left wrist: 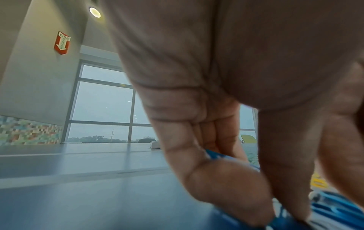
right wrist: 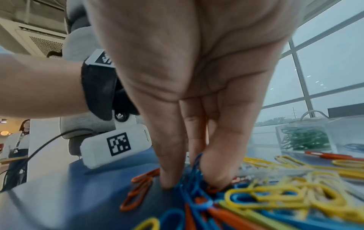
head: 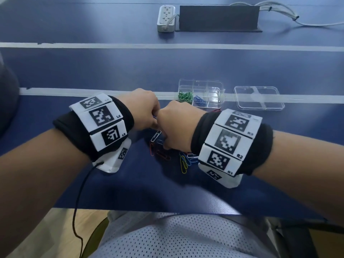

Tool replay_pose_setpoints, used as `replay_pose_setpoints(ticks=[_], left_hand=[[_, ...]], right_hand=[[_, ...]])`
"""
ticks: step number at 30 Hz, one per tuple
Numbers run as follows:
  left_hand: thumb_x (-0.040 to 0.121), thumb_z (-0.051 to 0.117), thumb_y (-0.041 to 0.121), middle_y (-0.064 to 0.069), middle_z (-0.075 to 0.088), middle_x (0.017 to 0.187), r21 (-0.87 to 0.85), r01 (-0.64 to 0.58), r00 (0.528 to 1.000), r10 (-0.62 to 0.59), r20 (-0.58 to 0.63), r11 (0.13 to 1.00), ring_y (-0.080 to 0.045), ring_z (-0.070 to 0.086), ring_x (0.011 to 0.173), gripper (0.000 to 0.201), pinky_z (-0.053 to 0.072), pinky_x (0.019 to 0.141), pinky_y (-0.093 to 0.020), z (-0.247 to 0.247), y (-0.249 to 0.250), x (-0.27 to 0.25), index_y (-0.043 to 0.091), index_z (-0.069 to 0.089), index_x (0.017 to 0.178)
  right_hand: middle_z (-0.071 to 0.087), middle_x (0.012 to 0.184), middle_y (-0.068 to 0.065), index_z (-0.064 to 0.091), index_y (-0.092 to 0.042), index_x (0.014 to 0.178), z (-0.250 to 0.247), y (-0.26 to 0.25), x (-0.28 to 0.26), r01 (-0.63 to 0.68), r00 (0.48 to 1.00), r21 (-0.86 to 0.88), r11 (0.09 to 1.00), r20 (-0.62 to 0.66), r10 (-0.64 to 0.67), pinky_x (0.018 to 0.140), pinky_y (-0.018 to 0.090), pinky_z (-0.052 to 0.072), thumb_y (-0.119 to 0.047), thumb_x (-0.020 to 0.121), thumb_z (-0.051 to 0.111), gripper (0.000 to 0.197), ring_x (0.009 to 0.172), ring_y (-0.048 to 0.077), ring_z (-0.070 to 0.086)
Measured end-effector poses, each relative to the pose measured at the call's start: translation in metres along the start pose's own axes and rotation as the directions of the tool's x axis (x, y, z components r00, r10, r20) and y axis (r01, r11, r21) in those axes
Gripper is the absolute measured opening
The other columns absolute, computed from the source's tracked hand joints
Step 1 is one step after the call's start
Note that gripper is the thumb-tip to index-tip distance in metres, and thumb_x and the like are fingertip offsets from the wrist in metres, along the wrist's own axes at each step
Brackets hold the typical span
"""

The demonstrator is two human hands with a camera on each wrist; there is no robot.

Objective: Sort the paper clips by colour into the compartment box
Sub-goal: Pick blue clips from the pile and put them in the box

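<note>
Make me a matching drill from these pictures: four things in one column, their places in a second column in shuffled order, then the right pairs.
Things
1. green paper clips
2. clear lid
3. power strip
4. yellow paper clip

Places
A. on the table to the right of the compartment box
B. far side of the table, beside a dark flat box
C. in the loose pile near the right hand
D. in the box's left compartment

Pairs: 1-D, 2-A, 3-B, 4-C
</note>
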State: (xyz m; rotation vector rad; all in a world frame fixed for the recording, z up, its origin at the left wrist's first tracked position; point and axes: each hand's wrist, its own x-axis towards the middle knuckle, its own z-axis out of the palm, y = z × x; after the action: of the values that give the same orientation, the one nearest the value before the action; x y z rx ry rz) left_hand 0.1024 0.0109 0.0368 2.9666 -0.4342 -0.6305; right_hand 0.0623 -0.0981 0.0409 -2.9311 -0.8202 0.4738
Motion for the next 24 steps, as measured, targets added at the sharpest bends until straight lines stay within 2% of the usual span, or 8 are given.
replay_pose_setpoints(ticks=[4,7,9,12,15,17,20,24], left_hand=[[0.078,0.06,0.021,0.0,0.057,0.066,-0.018,-0.012,1.0,0.012,-0.017,1.0,-0.013,0.047,0.057,0.009,0.033,0.048,-0.019,-0.002,-0.002,-0.002,0.015,0.067,0.079],[0.08,0.059,0.027,0.004,0.057,0.069,-0.014,-0.043,0.999,0.042,-0.009,0.999,-0.019,0.052,0.067,0.011,0.036,0.053,-0.023,0.001,-0.006,-0.003,0.021,0.062,0.072],[0.083,0.057,0.027,0.012,0.052,0.066,-0.024,-0.068,0.998,0.068,-0.015,0.997,-0.018,0.05,0.07,0.016,0.037,0.061,-0.025,0.003,-0.009,-0.002,0.026,0.052,0.067],[0.086,0.052,0.018,0.011,0.054,0.076,-0.086,-0.112,0.994,0.11,-0.028,0.99,-0.017,0.05,0.08,0.013,0.035,0.073,-0.022,0.0,-0.01,-0.001,0.03,0.056,0.087],[0.087,0.051,0.015,0.008,0.059,0.082,-0.146,-0.151,0.988,0.144,-0.057,0.978,-0.018,0.056,0.086,0.02,0.039,0.079,-0.022,-0.008,-0.003,0.002,0.029,0.063,0.096],[0.087,0.052,0.014,0.012,0.057,0.073,-0.186,-0.178,0.982,0.164,-0.089,0.966,-0.016,0.055,0.082,0.021,0.038,0.077,-0.02,-0.014,0.005,0.006,0.027,0.065,0.097],[0.087,0.052,0.013,0.01,0.057,0.071,-0.201,-0.211,0.972,0.184,-0.146,0.957,-0.014,0.052,0.076,0.022,0.035,0.072,-0.018,-0.021,0.02,0.02,0.024,0.066,0.099],[0.086,0.054,0.015,0.003,0.059,0.089,-0.216,-0.207,0.961,0.157,-0.228,0.954,-0.016,0.054,0.083,0.022,0.036,0.075,-0.02,-0.027,0.035,0.042,0.023,0.064,0.103]], right_hand=[[0.03,0.06,-0.001,0.069,-0.01,0.095,0.002,0.0,0.002,-0.016,1.0,0.018,1.0,0.005,0.016,0.048,0.024,0.031,-0.013,0.084,0.058,0.016,0.068,0.025,0.044],[0.039,0.062,0.0,0.065,-0.013,0.083,0.0,0.001,0.002,-0.023,0.999,0.027,0.999,0.031,0.022,0.056,0.026,0.037,-0.012,0.081,0.057,0.008,0.073,0.027,0.048],[0.049,0.075,0.001,0.066,-0.014,0.093,-0.003,0.006,0.002,-0.027,0.999,0.024,0.999,0.045,0.026,0.063,0.025,0.039,-0.013,0.081,0.058,0.015,0.079,0.025,0.051],[0.054,0.083,-0.005,0.069,-0.029,0.106,-0.014,0.021,-0.001,-0.053,0.999,0.075,0.996,-0.003,0.053,0.067,0.021,0.04,-0.015,0.082,0.059,0.03,0.087,0.02,0.058],[0.056,0.071,-0.006,0.073,-0.034,0.097,-0.031,0.041,-0.001,-0.141,0.985,0.179,0.974,-0.075,0.156,0.061,0.018,0.036,-0.012,0.077,0.06,0.033,0.072,0.017,0.052],[0.062,0.066,-0.005,0.073,-0.031,0.092,-0.042,0.056,-0.002,-0.212,0.964,0.29,0.933,-0.094,0.248,0.063,0.02,0.045,-0.009,0.075,0.06,0.031,0.064,0.016,0.055],[0.075,0.081,0.007,0.074,-0.025,0.093,-0.05,0.075,-0.004,-0.279,0.921,0.413,0.867,-0.14,0.363,0.075,0.024,0.053,-0.006,0.076,0.061,0.028,0.068,0.014,0.064],[0.075,0.089,0.006,0.073,-0.024,0.099,-0.042,0.087,0.002,-0.361,0.875,0.428,0.828,-0.151,0.46,0.078,0.027,0.055,-0.005,0.074,0.065,0.032,0.083,0.018,0.069]])
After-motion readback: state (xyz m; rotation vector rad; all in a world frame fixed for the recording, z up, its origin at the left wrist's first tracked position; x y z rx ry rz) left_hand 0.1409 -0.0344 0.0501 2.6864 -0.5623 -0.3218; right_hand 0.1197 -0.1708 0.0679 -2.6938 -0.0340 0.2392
